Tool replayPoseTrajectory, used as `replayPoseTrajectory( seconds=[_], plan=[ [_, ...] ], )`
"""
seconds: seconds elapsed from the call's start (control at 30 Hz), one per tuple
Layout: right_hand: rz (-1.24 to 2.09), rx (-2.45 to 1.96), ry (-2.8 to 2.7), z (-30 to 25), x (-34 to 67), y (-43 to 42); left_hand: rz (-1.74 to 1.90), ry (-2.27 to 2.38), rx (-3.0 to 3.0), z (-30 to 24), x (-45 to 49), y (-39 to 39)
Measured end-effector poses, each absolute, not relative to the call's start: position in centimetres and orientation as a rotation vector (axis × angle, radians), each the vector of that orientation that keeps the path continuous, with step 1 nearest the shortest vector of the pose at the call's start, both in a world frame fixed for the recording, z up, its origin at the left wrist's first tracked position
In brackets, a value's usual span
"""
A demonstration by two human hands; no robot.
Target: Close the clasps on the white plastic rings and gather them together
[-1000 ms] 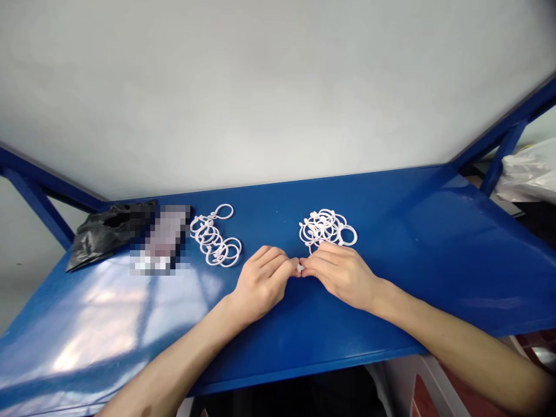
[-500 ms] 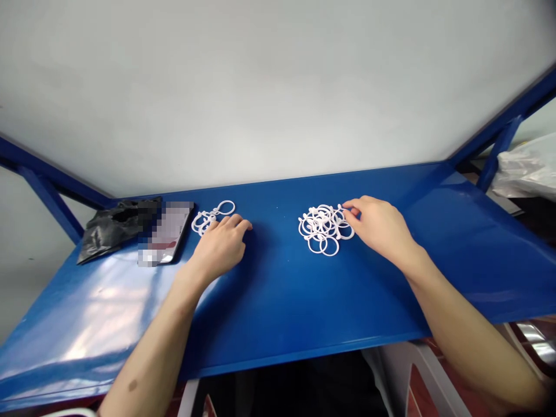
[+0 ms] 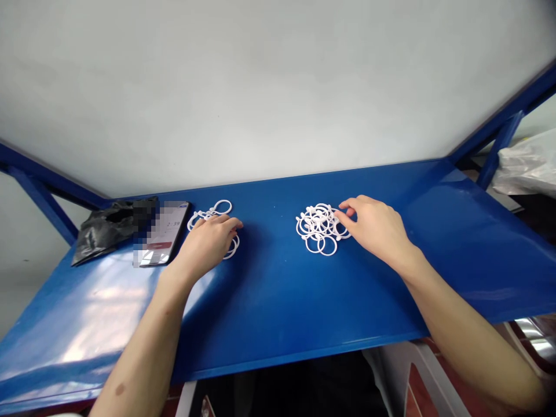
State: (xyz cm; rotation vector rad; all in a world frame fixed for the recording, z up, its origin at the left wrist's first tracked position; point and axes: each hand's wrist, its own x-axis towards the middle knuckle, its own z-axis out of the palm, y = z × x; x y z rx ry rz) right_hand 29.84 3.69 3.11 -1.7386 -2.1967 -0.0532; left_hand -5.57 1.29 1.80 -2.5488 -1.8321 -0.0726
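A big grey-white wall [image 3: 269,92] stands behind a shiny blue table [image 3: 278,313]. Blue bars [image 3: 499,145] slope at both sides. Bright light [image 3: 98,315] shines on the tabletop's left. The floor [image 3: 419,399] is red.

Blue tabletop [image 3: 269,307], glossy, clock centred mid-table, 12 at far edge. White ring pile [image 3: 319,222] at 2 o'clock, rings overlapping. Second white ring cluster [image 3: 211,212] at 10, partly hidden. Phone [image 3: 168,236], screen up, between 9 and 10, beside that cluster. Crumpled black bag [image 3: 101,233] at 9.
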Motion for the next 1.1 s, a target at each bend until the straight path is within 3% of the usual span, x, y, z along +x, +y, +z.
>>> replayPoseTrajectory(
  seconds=[0.47, 0.87, 1.1],
  plan=[
    [-0.082, -1.190, -2.222, 1.3, 26.7, 1.6, -0.141, -1.832, -2.647, 2.0, -5.2, 1.2],
    [0.052, -0.797, -2.344, 0.2, 25.1, 0.1, -0.796, -2.033, -2.674, 3.4, -3.3, 0.5],
    [0.197, -0.782, -2.342, -0.2, 24.3, -0.8, -1.634, -2.168, -2.979, 2.8, 0.8, -1.2]
  ],
)
